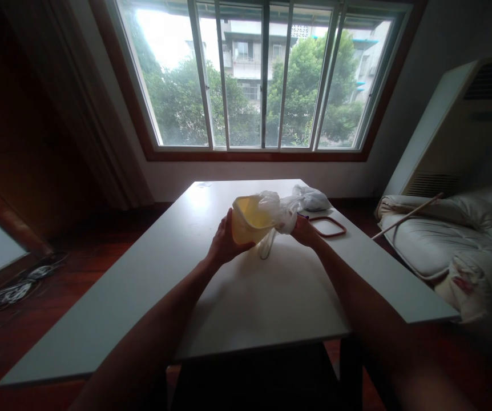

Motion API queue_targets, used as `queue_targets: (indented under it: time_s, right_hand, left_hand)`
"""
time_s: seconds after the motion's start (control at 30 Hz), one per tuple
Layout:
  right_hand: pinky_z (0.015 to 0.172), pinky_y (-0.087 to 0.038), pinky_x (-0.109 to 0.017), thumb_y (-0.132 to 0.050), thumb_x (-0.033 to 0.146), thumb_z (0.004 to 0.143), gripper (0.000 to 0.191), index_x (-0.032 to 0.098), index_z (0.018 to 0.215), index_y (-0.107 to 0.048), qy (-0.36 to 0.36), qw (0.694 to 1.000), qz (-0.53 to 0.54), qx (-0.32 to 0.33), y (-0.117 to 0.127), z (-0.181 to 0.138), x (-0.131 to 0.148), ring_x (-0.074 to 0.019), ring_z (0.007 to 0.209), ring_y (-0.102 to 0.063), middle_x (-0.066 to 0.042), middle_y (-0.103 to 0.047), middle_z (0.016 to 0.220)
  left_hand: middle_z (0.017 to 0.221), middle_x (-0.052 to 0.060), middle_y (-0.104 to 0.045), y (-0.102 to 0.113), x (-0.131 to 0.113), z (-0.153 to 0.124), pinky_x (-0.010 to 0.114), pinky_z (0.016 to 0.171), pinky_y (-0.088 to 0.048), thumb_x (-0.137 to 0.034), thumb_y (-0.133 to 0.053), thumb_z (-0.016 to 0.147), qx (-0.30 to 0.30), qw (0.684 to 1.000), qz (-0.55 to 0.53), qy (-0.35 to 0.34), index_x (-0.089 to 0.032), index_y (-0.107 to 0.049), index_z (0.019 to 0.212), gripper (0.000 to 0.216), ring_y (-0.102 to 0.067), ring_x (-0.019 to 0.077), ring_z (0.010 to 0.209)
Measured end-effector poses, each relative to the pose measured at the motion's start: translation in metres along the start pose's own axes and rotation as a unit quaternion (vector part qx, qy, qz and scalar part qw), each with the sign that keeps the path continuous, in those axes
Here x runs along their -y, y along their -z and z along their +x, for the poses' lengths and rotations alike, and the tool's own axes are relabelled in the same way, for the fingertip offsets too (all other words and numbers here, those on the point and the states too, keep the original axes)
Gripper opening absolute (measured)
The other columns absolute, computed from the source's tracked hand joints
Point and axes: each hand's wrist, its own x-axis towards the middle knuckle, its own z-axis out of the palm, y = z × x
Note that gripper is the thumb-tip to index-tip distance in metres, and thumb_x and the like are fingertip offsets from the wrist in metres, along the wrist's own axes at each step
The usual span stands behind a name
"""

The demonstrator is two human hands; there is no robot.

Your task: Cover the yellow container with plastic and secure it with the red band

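Observation:
A small yellow plastic bin (246, 224) is tilted above the white table, its mouth facing up and to the right. My left hand (221, 241) grips it from the left, with the thumb along its lower side. A thin translucent plastic bag (282, 214) hangs crumpled at the bin's right edge, partly covering its mouth. My right hand (303, 229) is closed on the bag, its fingertips partly hidden by the film. Just right of that hand, a brown rounded-square ring (335, 233) lies flat on the table.
On the table (143, 285), a bunched whitish plastic bag (315, 200) sits at the back right. A padded sofa (426, 245) with a thin stick (408, 216) across it stands to the right. Cables (19, 288) lie on the left floor. A window (263, 85) is ahead.

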Motion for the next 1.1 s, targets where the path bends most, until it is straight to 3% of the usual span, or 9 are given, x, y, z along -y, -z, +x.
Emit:
queue_targets:
  time_s: [0.17,0.4,0.73,0.9,1.1]
  right_hand:
    - [0.095,-0.052,-0.049,-0.075,0.051,0.074,0.063,0.019,0.126,-0.059,-0.020,0.999,0.045,0.009,-0.001,-0.001,0.009,-0.0328,0.115,-0.061,-0.017,-0.063,0.129]
    - [0.115,-0.035,-0.055,-0.083,0.052,0.066,0.086,0.020,0.139,-0.050,0.046,0.999,0.001,-0.016,-0.006,-0.002,0.005,-0.0355,0.134,-0.048,-0.018,-0.058,0.137]
    - [0.115,-0.039,-0.051,-0.087,0.042,0.063,0.096,0.015,0.145,-0.044,0.154,0.988,-0.019,-0.008,-0.013,-0.001,0.019,-0.0386,0.133,-0.049,-0.021,-0.050,0.144]
    - [0.117,-0.035,-0.052,-0.087,0.046,0.063,0.098,0.017,0.146,-0.043,0.156,0.987,-0.033,-0.005,-0.013,-0.001,0.020,-0.0375,0.136,-0.046,-0.020,-0.047,0.146]
    - [0.111,-0.042,-0.051,-0.087,0.049,0.060,0.090,0.018,0.137,-0.051,0.143,0.989,-0.037,0.015,-0.016,-0.002,0.024,-0.0379,0.128,-0.051,-0.019,-0.053,0.138]
  left_hand:
    - [0.149,0.021,-0.038,0.001,0.001,-0.001,0.059,0.096,-0.051,-0.060,-0.082,0.064,0.020,1.000,0.010,0.004,-0.026,0.003,0.158,0.132,-0.045,0.0432,0.133]
    - [0.148,0.021,-0.040,0.001,-0.003,0.000,0.057,0.096,-0.052,-0.060,-0.082,0.063,0.019,0.999,0.023,-0.013,-0.025,0.002,0.159,0.132,-0.047,0.0418,0.131]
    - [0.149,0.021,-0.039,0.000,-0.006,-0.001,0.058,0.095,-0.052,-0.057,-0.084,0.063,0.016,0.999,0.031,-0.027,-0.024,0.001,0.159,0.132,-0.048,0.0419,0.131]
    - [0.149,0.021,-0.039,-0.001,-0.009,-0.001,0.057,0.096,-0.052,-0.056,-0.084,0.063,0.016,0.999,0.029,-0.036,-0.024,0.002,0.159,0.132,-0.047,0.0416,0.131]
    - [0.150,0.021,-0.038,-0.002,-0.011,-0.001,0.059,0.098,-0.050,-0.057,-0.084,0.063,0.016,0.998,0.031,-0.043,-0.025,0.002,0.159,0.133,-0.047,0.0424,0.132]
